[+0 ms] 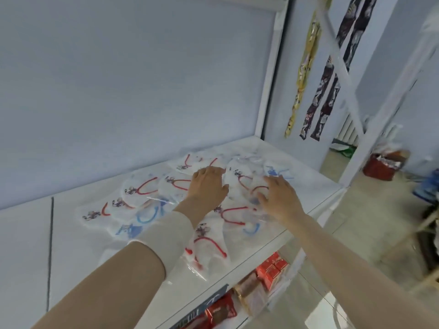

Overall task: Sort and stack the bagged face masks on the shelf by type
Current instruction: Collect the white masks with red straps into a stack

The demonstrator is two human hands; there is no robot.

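Observation:
Several clear-bagged white face masks lie scattered on the white shelf. Most have red ear loops, like the red-loop mask at the left and another red-loop mask near the front edge. Some have blue loops: a blue-loop mask in the middle and a blue-loop mask at the far right. My left hand lies flat on the pile's centre, fingers spread. My right hand rests palm-down on bags to the right, fingers relaxed.
A lower shelf holds red snack packets and wrapped goods. Patterned fabric strips hang on the wall to the right. A red bin stands on the floor beyond the shelf's white upright.

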